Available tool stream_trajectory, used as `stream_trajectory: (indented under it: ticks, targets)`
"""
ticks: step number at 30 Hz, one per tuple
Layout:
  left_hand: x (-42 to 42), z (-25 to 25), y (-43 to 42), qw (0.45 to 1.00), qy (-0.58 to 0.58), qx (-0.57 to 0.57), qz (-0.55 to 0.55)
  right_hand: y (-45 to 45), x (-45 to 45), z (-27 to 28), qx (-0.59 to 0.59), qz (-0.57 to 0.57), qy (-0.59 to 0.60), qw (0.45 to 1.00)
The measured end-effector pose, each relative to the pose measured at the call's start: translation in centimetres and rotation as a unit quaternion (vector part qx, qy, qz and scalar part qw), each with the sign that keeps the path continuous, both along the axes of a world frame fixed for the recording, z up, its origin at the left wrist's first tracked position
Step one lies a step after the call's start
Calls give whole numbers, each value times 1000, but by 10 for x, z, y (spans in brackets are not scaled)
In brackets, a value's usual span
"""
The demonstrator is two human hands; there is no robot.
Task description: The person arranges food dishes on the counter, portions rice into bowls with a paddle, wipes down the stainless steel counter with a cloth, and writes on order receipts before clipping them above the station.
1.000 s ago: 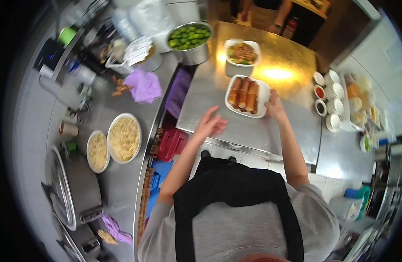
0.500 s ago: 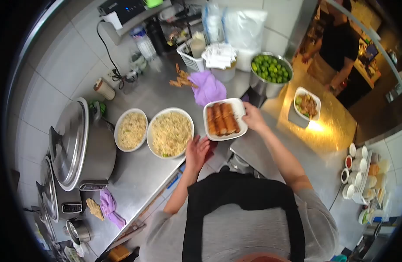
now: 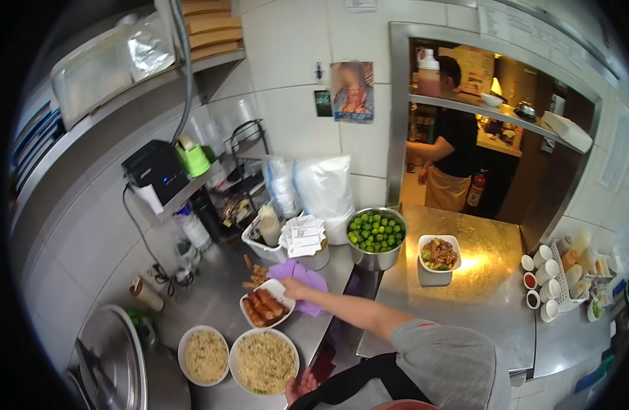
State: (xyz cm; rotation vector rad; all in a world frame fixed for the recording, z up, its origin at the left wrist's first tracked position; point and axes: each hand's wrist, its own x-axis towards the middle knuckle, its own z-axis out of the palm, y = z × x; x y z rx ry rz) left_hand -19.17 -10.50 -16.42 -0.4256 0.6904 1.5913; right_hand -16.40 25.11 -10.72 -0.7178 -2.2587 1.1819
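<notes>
My right hand [image 3: 295,288] grips the right edge of a white square dish [image 3: 279,287]. Browned fried rolls [image 3: 264,307] lie side by side in it. The dish is over the steel counter behind two bowls of rice; whether it touches the counter I cannot tell. Beside the front edge of the larger rice bowl [image 3: 266,361] is my left hand [image 3: 302,388], open with nothing in it, partly hidden by my apron. The smaller rice bowl [image 3: 204,355] stands to the left. A purple cloth [image 3: 308,275] lies just behind my right hand.
A steel pot of green citrus fruits [image 3: 377,232] stands at the back. On the right counter are a bowl of meat and vegetables [image 3: 439,254] and several small cups [image 3: 548,272]. A large lidded pot [image 3: 116,362] is at left. Beyond the pass-through stands another person [image 3: 452,147].
My right hand has carried the dish of rolls leftward, to behind the rice bowls. My left hand stays near the larger bowl. The view has tilted up, showing the shelf and pass-through.
</notes>
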Motion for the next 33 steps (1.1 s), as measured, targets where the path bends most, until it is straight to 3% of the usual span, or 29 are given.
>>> stream_trajectory:
  ticks: [1, 2, 3, 4, 6, 7, 10, 12, 13, 14, 15, 16, 17, 18, 19, 20, 21, 22, 23, 24, 25, 26, 27, 30, 31, 33]
  targets:
    - [2, 4, 12, 982, 137, -33, -125, -2, -7, -5, -2, -28, -19, 999]
    - [5, 21, 25, 929, 272, -61, -244, -5, -12, -7, -5, -56, -38, 998]
    - [6, 33, 33, 842, 399, -86, -352, -7, -15, -10, 1, -60, -44, 997]
    - [4, 36, 34, 881, 342, -10, -327, -12, -11, -1, 4, -62, -51, 997]
    - [-4, 35, 32, 933, 208, 133, -262, -32, 4, 33, -154, -52, -26, 986]
    - [-10, 23, 47, 925, 170, 146, -307, -44, 17, 59, -215, -26, -41, 975]
    - [19, 73, 67, 898, 213, 203, -327, -36, 49, 102, 109, -3, -146, 983]
    - [30, 100, 75, 882, 253, 192, -348, -19, 105, 190, 153, -1, -203, 967]
    - [36, 113, 76, 880, 266, 187, -346, -1, 137, 219, 252, -56, -110, 960]
    - [41, 123, 78, 878, 280, 182, -342, 15, 171, 277, 299, -121, -169, 931]
    - [44, 129, 81, 885, 284, 158, -334, 43, 208, 315, 300, -163, -59, 938]
    - [45, 133, 85, 882, 289, 160, -336, 23, 251, 405, 349, -220, -130, 902]
    - [46, 137, 89, 879, 294, 164, -336, 43, 292, 449, 533, -306, -248, 749]
    - [46, 138, 93, 877, 300, 167, -337, 49, 321, 502, 483, -426, -192, 741]
    - [43, 128, 99, 888, 265, 197, -321, 17, 346, 552, 477, -440, -166, 742]
    - [47, 130, 104, 899, 244, 191, -310, 72, 406, 592, 616, -486, -314, 535]
    - [51, 137, 109, 910, 222, 183, -298, 63, 432, 610, 637, -558, -162, 507]
    - [55, 147, 113, 921, 201, 174, -285, 61, 457, 644, 525, -612, -266, 528]
    - [65, 165, 120, 858, 351, 141, -347, 64, 481, 660, 527, -635, -245, 510]
    - [71, 175, 123, 689, 601, 176, -365, 68, 498, 668, 529, -655, -221, 492]
    - [76, 181, 125, 456, 796, 189, -351, 72, 511, 666, 590, -639, -253, 424]
    - [79, 184, 128, 180, 917, 182, -307, 78, 522, 662, 645, -618, -280, 351]
    - [76, 181, 136, 295, 861, 195, -365, 86, 521, 660, 695, -593, -302, 272]
    - [69, 171, 153, 433, 820, 205, -313, 119, 480, 646, 699, -600, -205, 331]
    - [66, 172, 157, 416, 834, 206, -298, 135, 461, 643, 710, -590, -191, 335]
    - [62, 171, 164, 414, 834, 212, -297, 117, 384, 632, 625, -602, -191, 458]
